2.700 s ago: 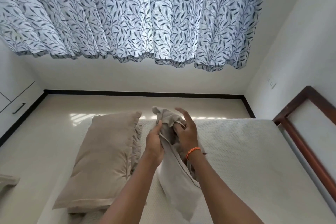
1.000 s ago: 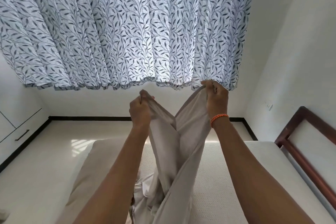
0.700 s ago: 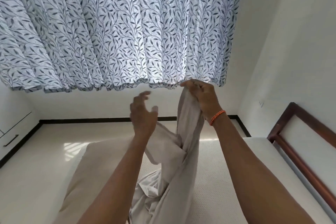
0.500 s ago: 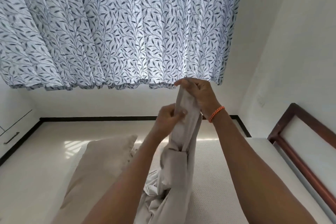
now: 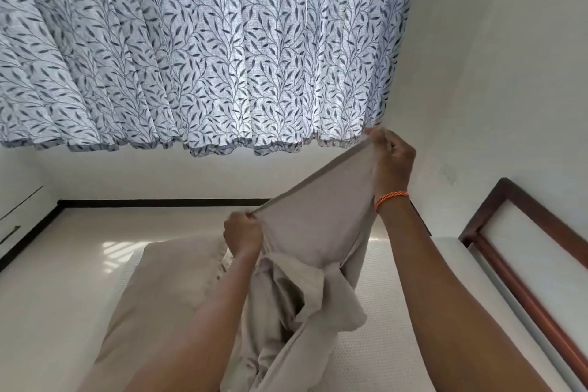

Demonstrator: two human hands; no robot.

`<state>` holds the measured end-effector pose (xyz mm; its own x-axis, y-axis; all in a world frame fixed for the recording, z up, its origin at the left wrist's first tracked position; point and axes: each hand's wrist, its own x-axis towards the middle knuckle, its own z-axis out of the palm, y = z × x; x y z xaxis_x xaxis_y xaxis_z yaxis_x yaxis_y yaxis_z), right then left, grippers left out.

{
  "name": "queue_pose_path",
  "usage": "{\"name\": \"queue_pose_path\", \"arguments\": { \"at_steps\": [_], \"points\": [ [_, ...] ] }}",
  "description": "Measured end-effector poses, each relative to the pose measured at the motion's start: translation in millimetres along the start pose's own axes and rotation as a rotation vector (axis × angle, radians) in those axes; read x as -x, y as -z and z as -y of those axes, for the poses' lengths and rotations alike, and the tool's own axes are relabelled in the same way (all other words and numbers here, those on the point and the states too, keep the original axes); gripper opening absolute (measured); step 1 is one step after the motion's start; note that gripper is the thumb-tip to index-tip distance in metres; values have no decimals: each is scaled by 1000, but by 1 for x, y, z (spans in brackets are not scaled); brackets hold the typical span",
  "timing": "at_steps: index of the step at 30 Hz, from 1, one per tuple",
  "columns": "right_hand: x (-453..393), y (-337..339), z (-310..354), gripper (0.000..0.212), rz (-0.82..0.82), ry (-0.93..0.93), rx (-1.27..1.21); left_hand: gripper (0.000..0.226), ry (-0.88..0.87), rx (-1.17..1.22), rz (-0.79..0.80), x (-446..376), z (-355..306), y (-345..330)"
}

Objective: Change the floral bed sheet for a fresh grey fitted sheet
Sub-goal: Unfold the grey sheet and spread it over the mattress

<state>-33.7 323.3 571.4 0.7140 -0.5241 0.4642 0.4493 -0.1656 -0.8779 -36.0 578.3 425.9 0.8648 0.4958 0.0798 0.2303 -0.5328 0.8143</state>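
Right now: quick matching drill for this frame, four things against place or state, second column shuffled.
1 grey sheet
2 pillow
3 curtain
4 headboard

a hangs over the far wall
b lies on the mattress, left
c wooden frame, right edge
d edge stretched between left hand and right hand

Pairs: 1-d, 2-b, 3-a, 4-c
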Motion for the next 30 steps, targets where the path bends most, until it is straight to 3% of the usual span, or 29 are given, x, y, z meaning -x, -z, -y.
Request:
{"name": "queue_pose_path", "arguments": {
  "at_steps": [3, 7, 11, 13, 15, 20, 23, 25, 28, 30],
  "points": [
    [0, -5, -12, 21, 174, -26, 170, 30, -68, 169, 12, -19, -16, 4],
    [7, -19, -14, 13, 414, 19, 293, 22, -289, 242, 74, -37, -49, 16],
    [21, -40, -14, 43, 772, 17, 452, 25, -545, 300, 176, -36, -86, 33],
    [31, -54, -19, 40, 856, -4, 533, 20, -648, 346, 248, -30, -102, 39],
    [35, -63, -22, 24, 814, 42, 523, 16, -699, 375, 284, -27, -108, 40],
    [26, -64, -12, 48, 703, 167, 382, 38, -665, 313, 236, -36, -71, 30],
    [22, -61, -2, 47, 679, 206, 324, 59, -609, 250, 222, -31, -48, 18],
    [19, -59, 2, 47, 628, 197, 269, 59, -535, 216, 191, -27, -35, 9],
    [17, -54, 7, 48, 500, 213, 215, 36, -381, 151, 151, -24, -15, -1],
    [15, -49, 10, 49, 384, 210, 166, 39, -281, 91, 115, -25, -1, -5]
  ]
}}
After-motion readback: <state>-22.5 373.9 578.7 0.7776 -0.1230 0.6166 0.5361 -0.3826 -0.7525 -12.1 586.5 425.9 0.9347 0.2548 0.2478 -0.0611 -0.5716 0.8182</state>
